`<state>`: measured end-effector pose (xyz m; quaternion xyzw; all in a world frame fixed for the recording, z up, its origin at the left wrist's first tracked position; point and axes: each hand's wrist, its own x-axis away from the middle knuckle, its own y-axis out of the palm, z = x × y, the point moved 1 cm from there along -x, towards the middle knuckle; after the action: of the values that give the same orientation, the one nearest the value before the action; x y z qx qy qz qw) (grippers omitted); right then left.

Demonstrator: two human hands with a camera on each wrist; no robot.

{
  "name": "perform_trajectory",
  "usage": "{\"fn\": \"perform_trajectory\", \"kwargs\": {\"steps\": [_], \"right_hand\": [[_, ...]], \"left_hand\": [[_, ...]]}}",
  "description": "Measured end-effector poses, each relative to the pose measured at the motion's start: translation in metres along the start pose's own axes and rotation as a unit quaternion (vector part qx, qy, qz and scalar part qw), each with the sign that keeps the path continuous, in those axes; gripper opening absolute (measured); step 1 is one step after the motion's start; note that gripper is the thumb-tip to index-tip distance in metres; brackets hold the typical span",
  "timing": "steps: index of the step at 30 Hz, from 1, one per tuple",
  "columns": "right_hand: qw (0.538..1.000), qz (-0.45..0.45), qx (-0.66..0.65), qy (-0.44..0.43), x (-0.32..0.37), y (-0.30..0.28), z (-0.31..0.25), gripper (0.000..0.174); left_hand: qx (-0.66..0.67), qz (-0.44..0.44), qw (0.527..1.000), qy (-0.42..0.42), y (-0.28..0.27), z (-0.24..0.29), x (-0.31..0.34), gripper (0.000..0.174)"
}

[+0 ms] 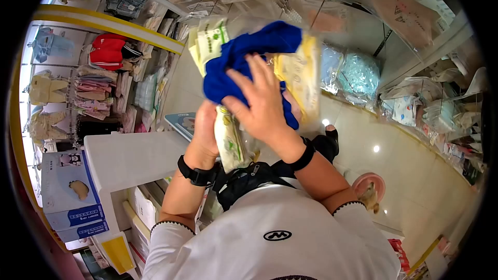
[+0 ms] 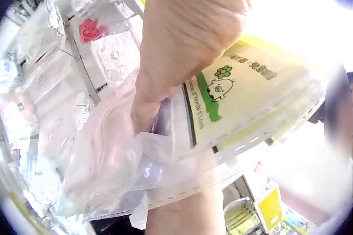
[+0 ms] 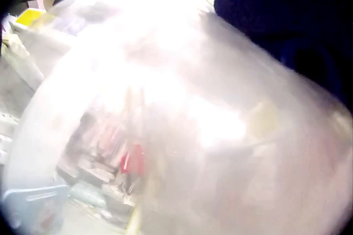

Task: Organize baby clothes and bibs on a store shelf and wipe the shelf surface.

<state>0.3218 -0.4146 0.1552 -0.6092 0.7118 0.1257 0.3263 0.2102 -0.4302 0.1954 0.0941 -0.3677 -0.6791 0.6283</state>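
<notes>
One blue cloth (image 1: 236,54) is bunched in the air in front of my body, and I judge that everything turns on how it lies to my right hand (image 1: 267,106). It is under these fingers and reaches forward beyond them; its long axis runs from near my left hand (image 1: 204,127) obliquely to the far right, and one loose part hangs down at the right side. The right hand is the nearer, because it touches the cloth from above. Its grip is spread, the fingers separated, and it pinches nothing that I can see. My left grip holds a green-printed packet (image 1: 230,142), whose near end points back to my white shirt (image 1: 332,238); some of the left fingers are hidden.

Now I count. Two hands, two dark wristbands (image 1: 196,171). Three packet parts show around the cloth: the one at my left hand, one pale packet (image 1: 210,41) at the far left, one yellow packet (image 1: 306,78) at the right; whether the first two are one piece, I cannot tell. One white table (image 1: 135,161) stands at my left. One pink bowl (image 1: 371,179) is on the floor (image 1: 410,176) at my right.
</notes>
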Motion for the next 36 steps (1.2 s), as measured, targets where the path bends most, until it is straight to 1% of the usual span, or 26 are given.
{"fn": "perform_trajectory", "kwargs": {"steps": [1, 2, 3, 5, 7, 8, 9, 11, 13, 14, 15, 16, 18, 19, 20, 21, 22, 23, 25, 26, 27, 29, 31, 32, 35, 36], "right_hand": [[0.999, 0.039, -0.011, 0.028, 0.005, 0.001, 0.004, 0.045], [0.997, 0.068, 0.014, 0.024, 0.008, 0.0, 0.007, 0.045], [0.994, 0.098, 0.022, 0.034, 0.012, 0.003, 0.011, 0.042], [0.977, 0.175, -0.011, 0.118, 0.02, 0.011, 0.037, 0.036], [0.953, 0.161, -0.065, 0.247, 0.022, 0.004, 0.06, 0.036], [0.934, 0.063, -0.092, 0.34, 0.028, 0.002, 0.076, 0.04], [0.926, 0.017, -0.121, 0.356, 0.042, 0.012, 0.098, 0.04], [0.849, -0.208, -0.16, 0.459, 0.062, 0.002, 0.115, 0.037], [0.823, -0.154, -0.2, 0.51, 0.106, 0.002, 0.157, 0.036], [0.821, -0.065, -0.252, 0.508, 0.109, -0.009, 0.152, 0.035], [0.809, 0.021, -0.303, 0.504, 0.106, -0.022, 0.137, 0.034], [0.755, 0.064, -0.443, 0.48, 0.084, -0.04, 0.102, 0.03], [0.821, 0.014, -0.404, 0.403, 0.06, -0.055, 0.054, 0.03], [0.848, -0.03, -0.377, 0.371, 0.053, -0.053, 0.038, 0.032], [0.955, -0.077, -0.207, 0.197, 0.045, -0.045, 0.026, 0.036], [0.992, -0.12, -0.022, 0.007, 0.039, -0.032, 0.01, 0.04], [0.991, -0.131, 0.018, -0.014, 0.027, -0.019, -0.011, 0.041], [0.988, -0.139, 0.057, -0.038, 0.017, -0.009, -0.027, 0.042], [0.994, -0.097, 0.051, 0.02, -0.001, 0.005, -0.021, 0.04], [0.995, -0.054, 0.086, 0.024, -0.009, 0.01, -0.014, 0.037], [0.991, -0.059, 0.117, 0.013, -0.018, 0.014, -0.005, 0.032], [0.96, -0.2, -0.042, 0.192, -0.036, 0.011, 0.003, 0.036], [0.905, -0.232, -0.162, 0.318, -0.033, 0.024, 0.038, 0.038], [0.883, -0.222, -0.217, 0.352, -0.026, 0.03, 0.055, 0.039], [0.851, -0.198, -0.249, 0.418, -0.001, 0.041, 0.102, 0.039], [0.793, -0.189, -0.313, 0.488, 0.003, 0.038, 0.113, 0.037]], "left_hand": [[0.005, -0.001, 1.0, -0.019, -0.009, -0.004, 0.004, 0.041], [0.045, -0.109, 0.99, -0.078, -0.018, -0.002, 0.003, 0.041], [0.014, -0.102, 0.988, -0.117, -0.027, -0.001, 0.002, 0.039], [0.014, -0.011, 0.992, -0.122, -0.005, -0.002, 0.007, 0.037], [0.003, -0.008, 0.988, -0.153, -0.012, -0.002, 0.007, 0.036], [0.007, -0.019, 0.985, -0.17, -0.017, -0.001, 0.007, 0.036], [0.01, -0.031, 0.982, -0.186, -0.018, 0.0, 0.006, 0.036], [-0.009, 0.015, 0.986, -0.165, -0.011, 0.007, 0.011, 0.035], [-0.026, 0.04, 0.991, -0.122, -0.011, 0.023, 0.016, 0.035], [-0.024, 0.001, 0.992, -0.12, -0.022, 0.032, 0.017, 0.035], [-0.07, 0.008, 0.991, -0.115, -0.023, 0.037, 0.019, 0.035], [-0.116, 0.017, 0.987, -0.112, -0.022, 0.043, 0.021, 0.036], [-0.253, 0.028, 0.961, -0.105, -0.018, 0.05, 0.021, 0.038], [-0.26, -0.016, 0.961, -0.093, -0.029, 0.042, 0.017, 0.038], [-0.333, -0.005, 0.939, -0.088, -0.033, 0.034, 0.014, 0.038], [-0.403, 0.006, 0.912, -0.082, -0.032, 0.026, 0.013, 0.037], [-0.523, -0.067, 0.848, 0.053, -0.026, 0.018, 0.015, 0.037], [-0.515, -0.117, 0.844, 0.095, -0.024, 0.012, 0.012, 0.036], [-0.588, -0.154, 0.794, 0.005, -0.031, 0.018, 0.01, 0.035], [-0.577, -0.136, 0.805, 0.006, -0.025, 0.011, 0.016, 0.035], [-0.602, -0.099, 0.792, -0.003, -0.036, 0.002, 0.015, 0.035], [-0.63, -0.101, 0.767, -0.076, -0.028, 0.012, 0.02, 0.033], [-0.593, -0.109, 0.797, -0.034, -0.027, 0.02, 0.025, 0.034], [-0.573, -0.112, 0.812, -0.013, -0.029, 0.022, 0.028, 0.035], [-0.461, -0.047, 0.885, 0.05, -0.058, 0.008, 0.031, 0.033], [-0.427, 0.001, 0.904, 0.013, -0.063, 0.011, 0.034, 0.034]]}}
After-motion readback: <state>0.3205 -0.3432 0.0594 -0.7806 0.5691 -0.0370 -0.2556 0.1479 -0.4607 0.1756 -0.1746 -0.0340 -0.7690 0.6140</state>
